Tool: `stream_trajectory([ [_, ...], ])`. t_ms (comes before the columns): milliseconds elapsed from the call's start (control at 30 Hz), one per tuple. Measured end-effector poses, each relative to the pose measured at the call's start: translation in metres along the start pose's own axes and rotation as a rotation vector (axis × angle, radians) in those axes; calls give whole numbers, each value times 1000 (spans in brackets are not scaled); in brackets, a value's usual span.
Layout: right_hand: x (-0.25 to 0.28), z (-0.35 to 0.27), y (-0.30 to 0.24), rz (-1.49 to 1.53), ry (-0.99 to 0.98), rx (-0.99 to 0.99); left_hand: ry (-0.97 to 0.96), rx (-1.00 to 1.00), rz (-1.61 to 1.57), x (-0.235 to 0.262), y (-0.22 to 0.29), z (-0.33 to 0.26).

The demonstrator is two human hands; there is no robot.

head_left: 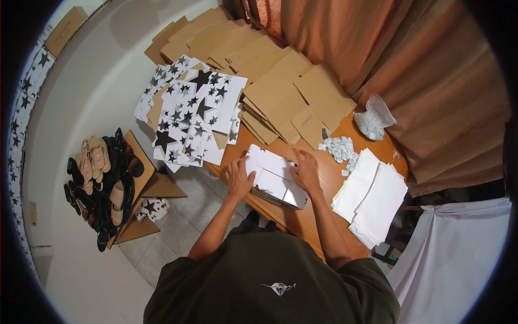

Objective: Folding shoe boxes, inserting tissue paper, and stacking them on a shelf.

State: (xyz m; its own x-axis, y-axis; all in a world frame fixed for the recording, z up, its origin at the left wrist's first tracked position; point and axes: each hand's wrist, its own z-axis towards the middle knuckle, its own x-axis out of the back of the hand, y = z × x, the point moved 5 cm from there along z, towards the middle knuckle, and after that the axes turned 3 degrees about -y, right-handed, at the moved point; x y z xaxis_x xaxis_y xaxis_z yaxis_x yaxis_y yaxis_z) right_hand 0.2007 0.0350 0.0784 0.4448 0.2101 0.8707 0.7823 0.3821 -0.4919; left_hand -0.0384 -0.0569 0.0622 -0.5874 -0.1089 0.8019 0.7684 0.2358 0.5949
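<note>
A white cardboard box [275, 181], partly folded and lying flat, sits near the middle of the brown worktop [324, 186], just in front of the person; what, if anything, is inside it cannot be seen. The left hand [238, 178] rests flat against the box's left edge, fingers spread and pressing rather than gripping. The right hand [305, 170] lies palm down on the box's right side, open and holding nothing else. To the far left, a spread of white sheets printed with black stars [191, 116] overhangs the worktop's edge. Behind these, flat brown cardboard blanks [275, 81] fan out across the far side. To the right lie a stack of plain white sheets [372, 197], a small heap of little white packets [340, 148], and a clear plastic bag [374, 117], probably holding more of them. On the floor at left, an open carton [137, 186] holds dark and tan sandals [100, 186].
</note>
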Motion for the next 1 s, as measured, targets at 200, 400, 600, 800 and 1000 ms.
stream_trajectory([
  [200, -6, -43, 71, 269, -275, -563, -295, 251, -130, -19, -40, 30],
  [400, 39, -44, 38, 357, -7, -446, -31, 1, -82, 42, 8, 14],
  [600, 103, -28, 5, 687, 521, -322, 246, -236, -656, 136, 61, -8],
  [800, 73, -14, 23, 978, 494, -379, 247, -264, -770, 127, 43, -5],
  [1000, 25, -28, 33, 1135, 351, -457, 46, -24, -917, 46, -23, -5],
])
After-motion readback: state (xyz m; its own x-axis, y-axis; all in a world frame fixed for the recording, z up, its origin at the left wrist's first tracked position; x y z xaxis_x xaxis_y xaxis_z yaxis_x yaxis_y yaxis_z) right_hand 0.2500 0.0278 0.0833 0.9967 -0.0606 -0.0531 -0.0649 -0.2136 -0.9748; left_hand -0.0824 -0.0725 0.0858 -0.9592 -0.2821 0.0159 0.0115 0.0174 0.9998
